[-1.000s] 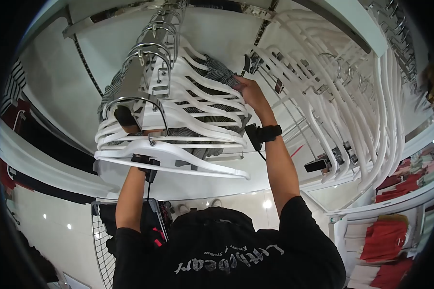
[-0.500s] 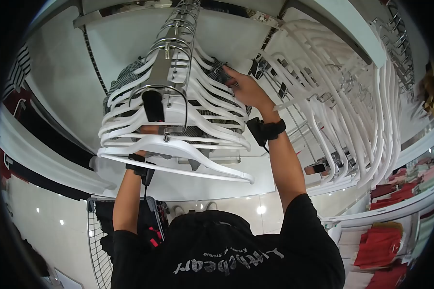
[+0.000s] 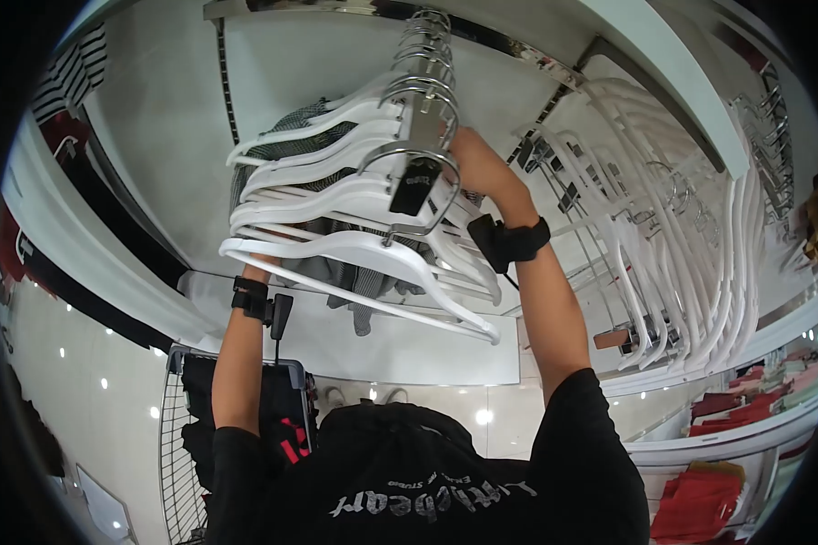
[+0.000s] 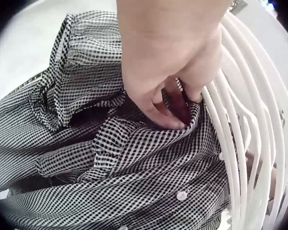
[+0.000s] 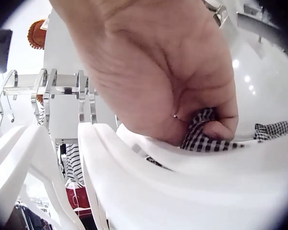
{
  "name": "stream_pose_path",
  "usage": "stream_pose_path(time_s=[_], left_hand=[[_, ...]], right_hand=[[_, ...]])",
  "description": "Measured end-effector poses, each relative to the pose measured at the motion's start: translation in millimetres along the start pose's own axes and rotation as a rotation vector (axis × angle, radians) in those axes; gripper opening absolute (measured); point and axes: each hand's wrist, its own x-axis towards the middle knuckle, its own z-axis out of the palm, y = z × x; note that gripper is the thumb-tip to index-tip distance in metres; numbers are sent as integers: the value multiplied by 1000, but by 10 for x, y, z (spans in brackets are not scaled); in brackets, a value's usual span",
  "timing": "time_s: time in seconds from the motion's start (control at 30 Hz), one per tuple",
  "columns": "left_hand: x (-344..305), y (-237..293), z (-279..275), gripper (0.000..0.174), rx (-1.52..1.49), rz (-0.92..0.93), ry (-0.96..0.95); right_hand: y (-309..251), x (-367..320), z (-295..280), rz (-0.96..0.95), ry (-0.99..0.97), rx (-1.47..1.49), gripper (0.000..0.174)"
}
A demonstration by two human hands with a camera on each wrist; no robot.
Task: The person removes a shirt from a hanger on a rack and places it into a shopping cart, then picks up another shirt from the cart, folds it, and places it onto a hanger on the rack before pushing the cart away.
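A black-and-white checked garment point(image 4: 134, 163) with small white buttons hangs among white hangers point(image 3: 354, 250). My left hand point(image 4: 168, 62) pinches the edge of its fabric, fingertips tucked into a fold, in the left wrist view; the hangers largely hide that hand in the head view. High beside the hanger hooks is my right hand point(image 3: 477, 163), partly behind the rail end. In the right wrist view, my right hand point(image 5: 168, 72) grips a bunched bit of the checked cloth just above a white hanger shoulder point(image 5: 134, 163).
The hooks hang on a metal rail point(image 3: 427, 113) with a black end cap point(image 3: 415, 186). More white hangers point(image 3: 691, 263) crowd the right side. A wire cart point(image 3: 174, 445) with dark items stands below left. Striped clothing point(image 3: 74, 68) hangs at far left.
My right hand has moved from the outer ends of the hangers inward to the hooks. The rail and hangers appear farther right in the head view, and the hangers sit at a different angle.
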Motion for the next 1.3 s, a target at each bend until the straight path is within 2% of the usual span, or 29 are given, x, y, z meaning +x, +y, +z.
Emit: stream_pose_path(time_s=[0.1, 0.17, 0.23, 0.33, 0.37, 0.47, 0.5, 0.57, 0.63, 0.7, 0.83, 0.9, 0.97, 1.07, 1.13, 1.2, 1.27, 1.3], left_hand=[[8, -14, -121, 39, 6, 14, 37], [38, -70, -246, 39, 14, 22, 60], [90, -208, -435, 39, 32, 18, 79], [113, 11, -478, 38, 104, 48, 119], [150, 533, -158, 32, -139, 135, 179], [296, 787, -133, 27, -255, 65, 98], [355, 775, -191, 28, -186, 81, 49], [471, 710, -346, 28, -47, 112, -47], [557, 676, -436, 28, -75, 62, -50], [589, 806, -434, 27, -116, -45, -36], [663, 1063, -472, 29, 54, 9, -43], [707, 1111, -588, 30, 96, 13, -100], [755, 1151, -684, 30, 161, 43, -136], [819, 1217, -778, 32, 258, 110, -165], [851, 1253, -833, 33, 281, 136, -186], [807, 1375, -797, 32, 408, 176, -133], [739, 1544, -721, 29, 582, 222, -88], [699, 1655, -648, 27, 691, 248, -69]], right_hand=[[-27, 116, -19, -36, 29, 91, 28], [61, 258, 3, -44, 42, 105, 25], [-109, 333, -90, -40, 29, 86, 24], [70, 455, 7, -100, 70, 271, 24], [142, 494, 72, -131, 110, 318, 24], [29, 429, 96, -42, 125, 558, 22], [-149, 364, 66, 77, 167, 639, 19], [-602, 206, -25, 53, 302, 613, 19], [-71, 484, 87, -78, 206, 665, 24], [-230, 486, 33, 68, 224, 752, 24], [-769, 377, -153, 373, 263, 916, 26], [-654, 428, -125, 322, 211, 910, 26], [-168, 572, 24, 68, 90, 813, 25], [-74, 612, 39, 54, 56, 693, 24], [-68, 614, 65, 130, 64, 869, 23], [-10, 613, 91, 130, 80, 883, 21], [118, 598, 117, 55, 104, 735, 20], [12, 576, 91, 81, 135, 689, 19]])
